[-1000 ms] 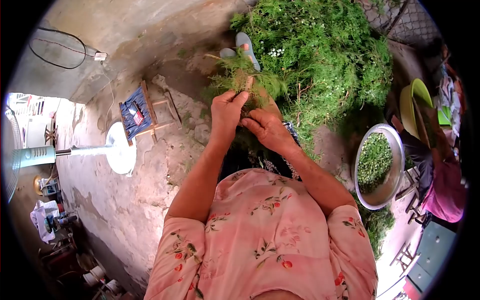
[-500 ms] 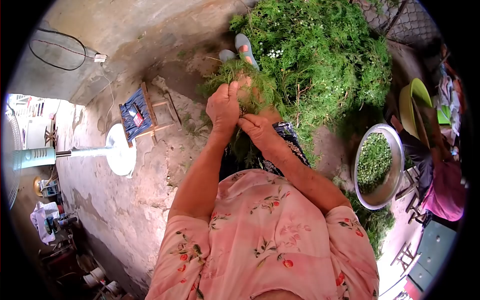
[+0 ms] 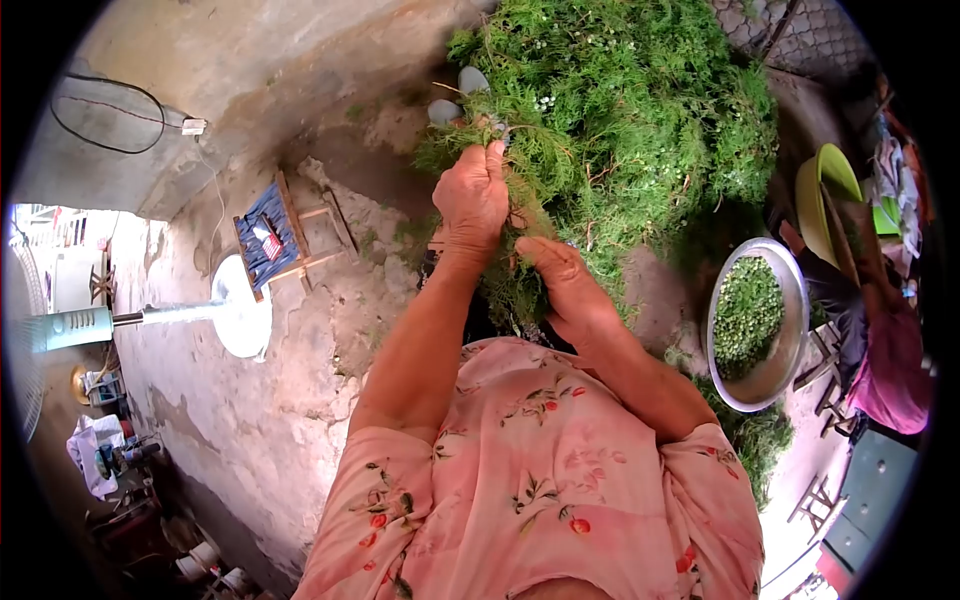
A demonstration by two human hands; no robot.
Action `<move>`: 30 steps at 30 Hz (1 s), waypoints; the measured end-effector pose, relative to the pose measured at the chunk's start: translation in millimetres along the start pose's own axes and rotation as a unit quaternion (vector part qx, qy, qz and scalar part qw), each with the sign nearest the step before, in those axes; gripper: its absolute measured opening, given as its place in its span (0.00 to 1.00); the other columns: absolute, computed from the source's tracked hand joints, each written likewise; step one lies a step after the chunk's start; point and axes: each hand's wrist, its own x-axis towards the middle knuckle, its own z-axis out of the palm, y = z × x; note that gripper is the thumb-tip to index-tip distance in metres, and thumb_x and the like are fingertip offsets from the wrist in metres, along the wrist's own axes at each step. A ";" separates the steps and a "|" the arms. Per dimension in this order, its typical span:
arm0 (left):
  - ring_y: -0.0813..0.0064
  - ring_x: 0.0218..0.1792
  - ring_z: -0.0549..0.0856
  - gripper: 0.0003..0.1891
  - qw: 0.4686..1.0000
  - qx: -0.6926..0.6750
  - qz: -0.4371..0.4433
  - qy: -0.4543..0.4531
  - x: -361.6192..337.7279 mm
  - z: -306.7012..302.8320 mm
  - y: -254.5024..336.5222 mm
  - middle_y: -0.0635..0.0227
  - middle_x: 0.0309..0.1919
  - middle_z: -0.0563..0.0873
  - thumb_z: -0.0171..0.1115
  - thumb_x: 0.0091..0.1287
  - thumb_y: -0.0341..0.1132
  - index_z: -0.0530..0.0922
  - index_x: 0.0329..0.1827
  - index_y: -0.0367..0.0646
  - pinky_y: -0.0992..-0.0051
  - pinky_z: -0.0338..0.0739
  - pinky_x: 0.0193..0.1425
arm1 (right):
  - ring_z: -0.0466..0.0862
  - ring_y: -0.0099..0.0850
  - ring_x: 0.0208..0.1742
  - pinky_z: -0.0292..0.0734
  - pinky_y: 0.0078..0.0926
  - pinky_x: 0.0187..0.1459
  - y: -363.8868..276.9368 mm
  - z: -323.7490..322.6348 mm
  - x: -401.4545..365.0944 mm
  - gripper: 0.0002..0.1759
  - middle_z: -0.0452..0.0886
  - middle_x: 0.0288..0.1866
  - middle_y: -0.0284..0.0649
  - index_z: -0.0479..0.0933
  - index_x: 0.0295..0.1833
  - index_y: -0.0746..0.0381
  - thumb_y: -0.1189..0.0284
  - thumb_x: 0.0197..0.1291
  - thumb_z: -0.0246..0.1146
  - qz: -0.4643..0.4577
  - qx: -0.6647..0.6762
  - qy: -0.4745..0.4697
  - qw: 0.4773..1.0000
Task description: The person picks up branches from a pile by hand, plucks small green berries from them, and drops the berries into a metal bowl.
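Observation:
A feathery evergreen branch (image 3: pixel 540 145) spreads out over my lap and legs. My left hand (image 3: pixel 472 198) is closed round its stem, thumb on top, with green sprays beyond the knuckles. Lower and to the right, my right hand (image 3: pixel 568 285) has its thumb and fingers pressed together at the sprays; what is in the pinch is too small to make out. Past my feet and to the right lies a big heap of cut evergreen branches (image 3: pixel 640 130), dotted with pale green cones. A metal basin (image 3: pixel 790 355) stands right of me, with small green cones (image 3: pixel 748 315) in it.
Another person (image 3: pixel 890 370) in purple sits at the far right near a yellow-green tub (image 3: pixel 835 185). On the left stand a fan (image 3: pixel 75 328) with a round white base and a small folding stool (image 3: pixel 270 240) with a red packet on it.
My right hand has drawn away from the left, down and to the right. My left hand has shifted slightly right and still grips the branch.

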 end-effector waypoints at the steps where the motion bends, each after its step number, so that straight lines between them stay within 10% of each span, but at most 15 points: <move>1: 0.48 0.23 0.78 0.19 1.000 -0.004 -0.005 -0.002 -0.7 -0.8 6.2 0.53 0.17 0.78 0.52 0.65 0.47 0.73 0.23 0.43 0.56 0.71 0.28 | 0.74 0.19 0.33 0.71 0.18 0.34 -0.3 -2.4 -2.0 0.15 0.76 0.33 0.32 0.75 0.43 0.64 0.62 0.61 0.59 0.000 0.001 0.001 1.000; 13: 0.48 0.25 0.77 0.19 0.999 0.004 0.004 -0.035 -3.3 8.2 30.6 0.52 0.20 0.78 0.51 0.66 0.46 0.71 0.23 0.39 0.55 0.70 0.29 | 0.77 0.20 0.31 0.75 0.20 0.35 -11.6 -14.4 -20.2 0.11 0.78 0.32 0.30 0.76 0.38 0.60 0.63 0.57 0.62 -0.020 0.032 0.029 0.999; 16: 0.50 0.25 0.76 0.19 0.999 -0.001 -0.018 -0.043 -2.1 11.9 38.9 0.55 0.20 0.77 0.55 0.64 0.48 0.72 0.23 0.41 0.61 0.71 0.30 | 0.69 0.24 0.44 0.66 0.26 0.49 -12.1 -23.5 -25.4 0.25 0.72 0.40 0.36 0.73 0.47 0.67 0.54 0.60 0.58 0.006 -0.025 0.034 0.999; 30: 0.58 0.20 0.71 0.19 0.996 -0.043 -0.009 -0.073 -6.7 32.2 51.8 0.55 0.18 0.75 0.54 0.66 0.46 0.73 0.25 0.38 0.64 0.69 0.30 | 0.60 0.23 0.30 0.62 0.24 0.34 -17.5 -30.4 -45.3 0.25 0.63 0.23 0.34 0.70 0.33 0.68 0.53 0.64 0.52 -0.216 -0.288 0.063 0.931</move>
